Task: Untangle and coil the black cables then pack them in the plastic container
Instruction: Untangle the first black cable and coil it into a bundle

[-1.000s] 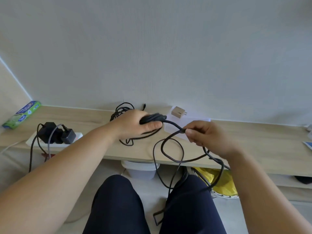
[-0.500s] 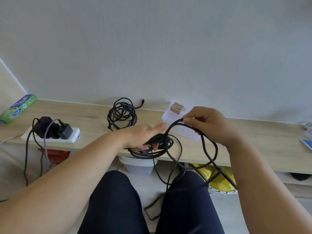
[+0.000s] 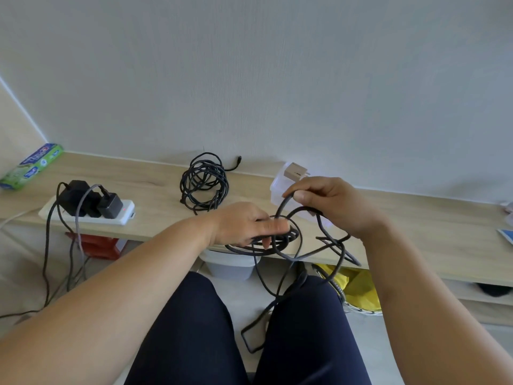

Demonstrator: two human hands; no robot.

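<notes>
Coiling is in hand. Gathered loops of the black cable [image 3: 290,241] are gripped by the left hand [image 3: 244,226], fingers [image 3: 277,226] curled, before the counter [image 3: 416,218]; a strand is pinched by the right hand [image 3: 333,207]. Another loop is judged required next.

Soft, even daylight, faint shadows, no glare; wide-angle bowing at edges, slight overall softness.
</notes>
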